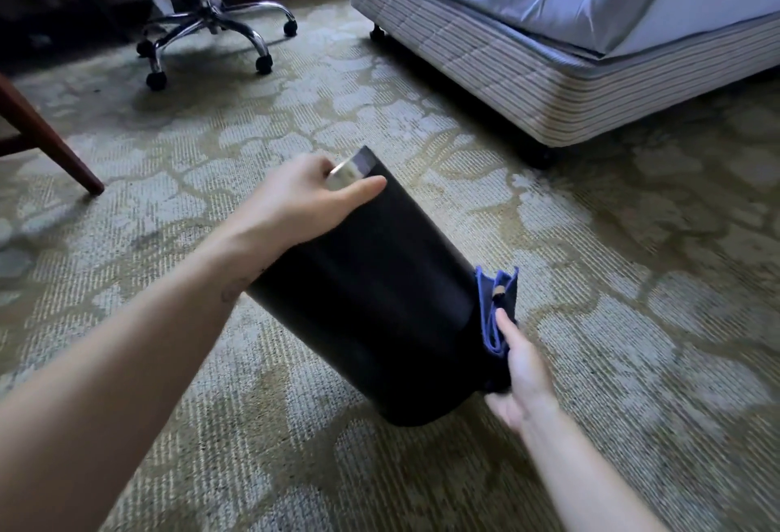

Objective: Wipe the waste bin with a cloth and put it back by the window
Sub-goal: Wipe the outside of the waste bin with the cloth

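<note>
I've got the bin (371, 299) tipped off the carpet (612, 278), left hand (295, 202) clamped over its rim, right hand (523, 367) pressing the folded blue cloth (500, 308) flat against its base. Wiping's underway, I'd say; next I turn the bin for the sides. Bed (548, 46) ahead right, chair (211, 25) far left, no window showing

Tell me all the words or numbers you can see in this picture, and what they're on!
There are no words or numbers to read here.
The black waste bin is plain, with no label showing.
The blue cloth has a small tan tag, too small to read.
The bed, the office chair and the carpet show no writing.
</note>
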Available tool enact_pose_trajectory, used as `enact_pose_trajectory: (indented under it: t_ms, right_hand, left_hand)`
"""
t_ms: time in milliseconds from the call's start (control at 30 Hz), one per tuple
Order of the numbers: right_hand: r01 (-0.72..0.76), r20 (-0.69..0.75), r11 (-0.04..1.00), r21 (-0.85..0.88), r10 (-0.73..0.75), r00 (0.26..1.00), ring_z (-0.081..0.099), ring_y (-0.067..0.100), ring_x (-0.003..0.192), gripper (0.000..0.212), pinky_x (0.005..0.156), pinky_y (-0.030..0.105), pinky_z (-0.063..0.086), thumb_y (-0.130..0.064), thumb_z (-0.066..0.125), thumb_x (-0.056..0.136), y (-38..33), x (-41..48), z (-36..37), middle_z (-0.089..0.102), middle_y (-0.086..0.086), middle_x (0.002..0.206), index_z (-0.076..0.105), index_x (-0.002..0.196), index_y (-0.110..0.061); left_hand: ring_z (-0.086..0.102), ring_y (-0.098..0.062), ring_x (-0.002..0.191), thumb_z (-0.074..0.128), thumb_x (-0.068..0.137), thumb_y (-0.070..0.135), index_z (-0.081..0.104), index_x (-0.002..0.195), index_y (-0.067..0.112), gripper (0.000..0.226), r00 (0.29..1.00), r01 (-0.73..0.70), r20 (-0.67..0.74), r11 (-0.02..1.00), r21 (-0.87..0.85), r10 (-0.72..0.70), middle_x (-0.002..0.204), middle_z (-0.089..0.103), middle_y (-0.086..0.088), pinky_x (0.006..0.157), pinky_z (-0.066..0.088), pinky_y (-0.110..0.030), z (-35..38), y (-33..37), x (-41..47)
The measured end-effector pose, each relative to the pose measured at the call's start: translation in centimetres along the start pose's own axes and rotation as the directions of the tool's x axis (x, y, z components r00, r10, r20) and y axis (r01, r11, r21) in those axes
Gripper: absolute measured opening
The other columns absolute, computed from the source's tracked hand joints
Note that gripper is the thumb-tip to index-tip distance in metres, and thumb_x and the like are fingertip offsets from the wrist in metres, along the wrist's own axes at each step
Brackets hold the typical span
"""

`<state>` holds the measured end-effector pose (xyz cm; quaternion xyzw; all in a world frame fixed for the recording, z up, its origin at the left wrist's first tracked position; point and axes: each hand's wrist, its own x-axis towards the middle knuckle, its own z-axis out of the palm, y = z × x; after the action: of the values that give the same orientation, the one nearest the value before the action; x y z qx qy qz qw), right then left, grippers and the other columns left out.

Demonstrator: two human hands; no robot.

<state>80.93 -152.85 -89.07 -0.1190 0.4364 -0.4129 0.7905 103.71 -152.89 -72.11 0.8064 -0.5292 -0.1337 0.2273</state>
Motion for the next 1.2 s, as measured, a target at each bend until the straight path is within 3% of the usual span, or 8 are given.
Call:
enact_pose_trajectory:
  t_ms: [300, 567, 667, 733, 833, 1000, 1133, 1200]
  right_hand:
    - [0.177, 0.070, 0.974, -0.144, -0.169, 0.983, 0.067, 0.025, 0.106, 0.023, 0.098, 0.043, 0.049, -0.013, 0.056, 0.093, 3.7, -2.2, 3.0, 0.072, 0.009, 0.111, 0.060, 0.116, -0.013]
    - [-0.004, 0.072, 0.995, -0.098, 0.011, 0.997, 0.067, 0.034, 0.105, 0.045, 0.094, 0.045, 0.053, -0.041, 0.053, 0.093, 1.0, 0.8, 2.9, 0.069, 0.021, 0.113, 0.065, 0.118, -0.006]
    - [-0.038, 0.119, 0.999, -0.037, 0.042, 0.992, 0.073, 0.023, 0.078, 0.057, 0.070, 0.027, 0.059, -0.041, 0.034, 0.101, -0.1, 3.1, 3.0, 0.075, 0.015, 0.084, 0.076, 0.085, -0.006]
    - [-0.028, 0.134, 1.000, 0.011, 0.026, 0.991, 0.072, 0.018, 0.069, 0.049, 0.060, 0.023, 0.057, -0.034, 0.031, 0.103, -0.5, 3.7, 3.1, 0.074, 0.010, 0.074, 0.070, 0.086, -0.009]
    - [-0.020, 0.177, 0.999, 0.025, 0.015, 0.984, 0.063, 0.028, 0.102, 0.026, 0.088, 0.035, 0.051, -0.030, 0.042, 0.098, 0.2, 3.5, 2.5, 0.065, 0.017, 0.107, 0.057, 0.114, -0.015]
    - [-0.133, 0.275, 0.991, 0.013, 0.125, 0.953, 0.073, 0.016, 0.074, 0.057, 0.075, 0.031, 0.055, -0.035, 0.037, 0.101, 0.0, 3.5, 0.3, 0.076, 0.005, 0.080, 0.079, 0.067, -0.017]
    - [-0.135, 0.216, 0.991, 0.016, 0.128, 0.968, 0.073, 0.024, 0.087, 0.043, 0.071, 0.031, 0.060, -0.040, 0.040, 0.098, -0.5, 4.2, -0.4, 0.073, 0.012, 0.103, 0.064, 0.121, -0.012]
    - [-0.130, 0.209, 0.991, 0.022, 0.123, 0.970, 0.073, 0.024, 0.078, 0.043, 0.062, 0.030, 0.060, -0.039, 0.039, 0.099, -0.5, 4.1, -1.0, 0.075, 0.011, 0.092, 0.066, 0.114, -0.009]
  left_hand:
    - [0.051, -0.007, 0.057, 0.068, 0.085, 0.046, 0.066, 0.066, 0.017, 0.034, 0.983, 0.149, -0.063, 0.945, -0.291, -0.175, 0.051, 0.059, 0.014, 0.051, 0.039, -0.023, -1.0, -8.7, -1.3]
    - [0.057, 0.008, 0.049, 0.073, 0.081, 0.042, 0.071, 0.070, 0.035, 0.014, 0.987, -0.011, -0.159, 0.970, -0.242, -0.028, 0.059, 0.067, 0.027, 0.047, 0.043, -0.009, -0.3, -9.2, -3.6]
    - [0.056, -0.001, 0.054, 0.073, 0.072, 0.057, 0.069, 0.077, 0.035, 0.023, 0.985, -0.014, -0.171, 0.964, -0.267, -0.033, 0.061, 0.067, 0.018, 0.048, 0.047, -0.022, -0.4, -9.2, -4.3]
    - [0.055, -0.016, 0.060, 0.066, 0.064, 0.067, 0.066, 0.083, 0.030, 0.042, 0.977, -0.013, -0.210, 0.976, -0.218, -0.034, 0.061, 0.065, 0.004, 0.050, 0.047, -0.036, -0.4, -8.8, -4.5]
    - [0.049, -0.020, 0.057, 0.063, 0.065, 0.071, 0.063, 0.079, 0.023, 0.050, 0.972, -0.003, -0.232, 0.986, -0.164, -0.036, 0.061, 0.058, -0.010, 0.048, 0.046, -0.039, -0.1, -8.0, -4.2]
    - [0.038, -0.008, 0.044, 0.069, 0.082, 0.050, 0.045, 0.063, 0.012, 0.049, 0.977, -0.006, -0.213, 1.000, 0.030, 0.013, 0.050, 0.043, 0.004, 0.042, 0.031, -0.021, 0.0, -5.6, -3.7]
    - [0.042, -0.004, 0.056, 0.062, 0.085, 0.052, 0.041, 0.074, 0.022, 0.038, 0.980, -0.053, -0.172, 0.971, 0.233, 0.095, 0.063, 0.048, 0.007, 0.049, 0.029, -0.020, 0.6, -2.1, -4.4]
    - [0.039, -0.003, 0.055, 0.060, 0.084, 0.054, 0.045, 0.077, 0.016, 0.042, 0.983, -0.021, -0.163, 0.937, 0.350, 0.083, 0.063, 0.047, 0.007, 0.047, 0.025, -0.023, 0.5, -0.6, -4.4]
